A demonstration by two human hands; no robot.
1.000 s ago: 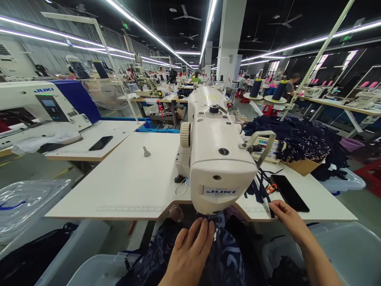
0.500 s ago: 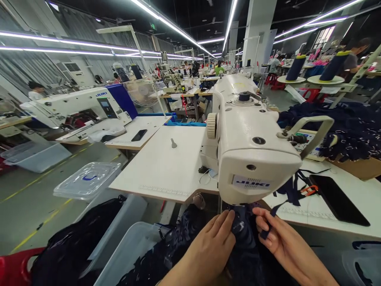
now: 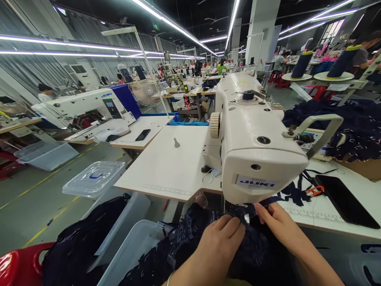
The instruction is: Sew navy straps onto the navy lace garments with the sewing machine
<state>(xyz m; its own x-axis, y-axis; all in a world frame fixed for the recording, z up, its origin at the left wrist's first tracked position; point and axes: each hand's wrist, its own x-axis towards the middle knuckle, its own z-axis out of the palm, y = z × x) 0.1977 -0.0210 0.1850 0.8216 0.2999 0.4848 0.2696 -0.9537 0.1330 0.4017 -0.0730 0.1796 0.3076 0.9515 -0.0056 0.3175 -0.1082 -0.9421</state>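
Observation:
Just below the head of the white sewing machine (image 3: 263, 159) lies a navy lace garment (image 3: 193, 226), which hangs down over my lap. My left hand (image 3: 222, 242) grips this garment with bent fingers. To its right, my right hand (image 3: 275, 218) is closed near the front of the machine head, pinching a narrow navy strap (image 3: 272, 200) at the garment's edge. A small whitish shiny patch shows on the cloth between the hands. The needle area is hidden behind the machine head.
Orange-handled snips (image 3: 314, 191) lie among navy straps, beside a black tablet (image 3: 347, 200). A grey metal piece (image 3: 176, 143) sits on the white tabletop (image 3: 166, 167). Plastic bins (image 3: 135, 242) with dark garments stand at lower left. Navy garments (image 3: 321, 115) are piled at right.
My right hand has moved up toward the machine head and turned, its fingers now closer to the cloth. My left hand has shifted slightly right, fingers more curled. The view has shifted a little.

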